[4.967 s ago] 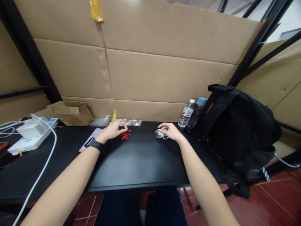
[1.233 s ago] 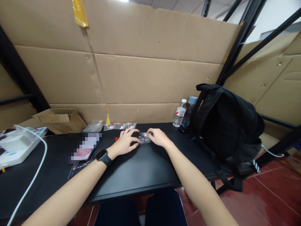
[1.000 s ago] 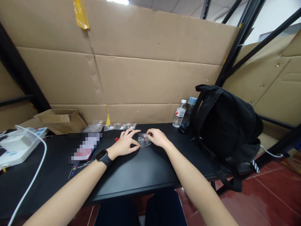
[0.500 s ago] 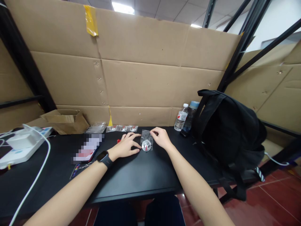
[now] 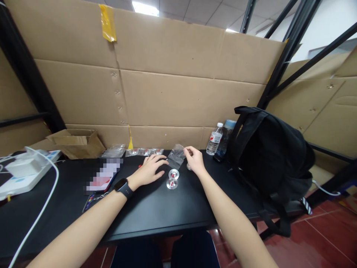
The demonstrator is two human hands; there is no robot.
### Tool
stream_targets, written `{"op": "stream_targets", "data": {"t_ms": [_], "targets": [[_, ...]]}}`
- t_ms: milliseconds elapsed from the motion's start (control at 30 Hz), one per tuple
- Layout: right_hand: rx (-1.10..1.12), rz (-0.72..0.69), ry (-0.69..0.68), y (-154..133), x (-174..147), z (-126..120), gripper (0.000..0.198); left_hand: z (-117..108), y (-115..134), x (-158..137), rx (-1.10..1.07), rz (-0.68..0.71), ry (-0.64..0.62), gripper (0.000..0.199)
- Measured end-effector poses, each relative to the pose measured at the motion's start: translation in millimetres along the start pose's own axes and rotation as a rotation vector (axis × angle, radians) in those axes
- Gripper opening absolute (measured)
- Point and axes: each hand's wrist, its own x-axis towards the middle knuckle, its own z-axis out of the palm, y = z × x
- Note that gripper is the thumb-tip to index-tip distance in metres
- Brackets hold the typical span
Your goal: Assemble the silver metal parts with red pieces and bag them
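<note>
Nearest on the black bench (image 5: pixel 156 212), two clear round discs with red centres (image 5: pixel 172 179) lie side by side, free of either hand. Just behind them the left hand (image 5: pixel 149 170) rests flat, fingers spread, gripping nothing. The right hand (image 5: pixel 194 160) pinches a small clear plastic bag (image 5: pixel 176 156), lifted off the bench. Farther back, more bagged pieces (image 5: pixel 145 152) sit by the cardboard wall (image 5: pixel 178 96).

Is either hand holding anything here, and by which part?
The right hand pinches a small clear plastic bag by its right edge; the left hand rests flat, holding nothing.
</note>
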Motion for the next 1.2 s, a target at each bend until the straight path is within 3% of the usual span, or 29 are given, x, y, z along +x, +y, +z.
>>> {"op": "stream_targets", "data": {"t_ms": [167, 333, 533, 700, 867, 1200], "targets": [[0.225, 0.158, 0.008, 1, 0, 7, 0.036, -4, 7, 2, 0.092, -0.001, 0.152, 0.052], [0.362, 0.227, -0.063, -6, -3, 10, 0.039, -4, 11, 2, 0.163, 0.046, 0.208, 0.043], [0.404, 0.186, -0.185, -13, -8, 15, 0.037, -8, 22, 3, 0.182, 0.119, 0.236, 0.02], [0.43, 0.16, -0.289, -21, -13, 15, 0.033, -14, 30, 3, 0.197, 0.183, 0.23, 0.019], [0.437, 0.152, -0.406, -28, -16, 11, 0.052, -14, 24, 3, 0.199, 0.161, 0.24, 0.02], [0.408, 0.154, -0.345, -18, -14, 14, 0.061, -15, 18, 3, 0.157, 0.156, 0.214, 0.022]]}}
